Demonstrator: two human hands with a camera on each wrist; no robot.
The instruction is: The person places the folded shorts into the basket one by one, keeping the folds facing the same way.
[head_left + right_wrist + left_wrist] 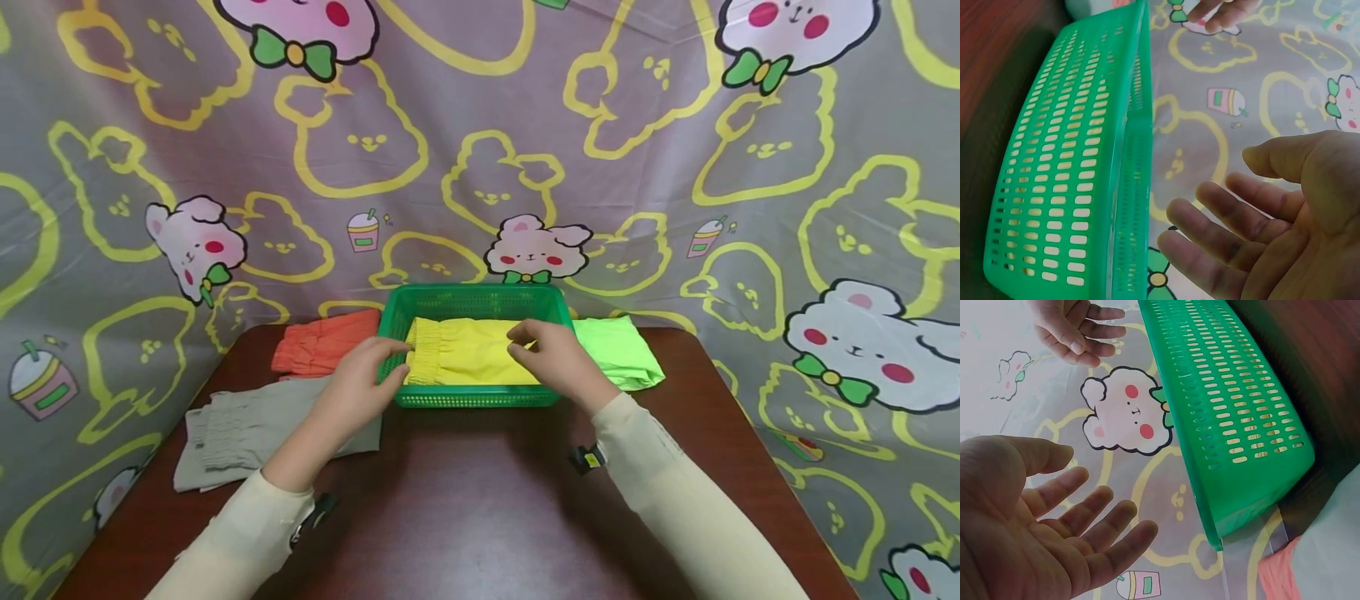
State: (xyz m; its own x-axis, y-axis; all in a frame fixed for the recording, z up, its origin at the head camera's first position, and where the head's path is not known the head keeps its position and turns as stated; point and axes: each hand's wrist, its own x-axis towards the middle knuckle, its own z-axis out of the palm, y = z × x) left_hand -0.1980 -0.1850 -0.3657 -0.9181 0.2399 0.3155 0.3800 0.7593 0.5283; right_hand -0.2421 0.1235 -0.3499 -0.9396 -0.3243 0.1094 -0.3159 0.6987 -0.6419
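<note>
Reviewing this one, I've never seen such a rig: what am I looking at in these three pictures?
There is no robot, only a person's bare left hand and right hand. The wide picture is taken from the head, the other two from each wrist. On the dark brown table stands a green perforated plastic basket with folded yellow fabric inside. Orange folded fabric and grey folded fabric lie left of it, lime folded fabric right. Neither hand holds anything; both are open.
</note>
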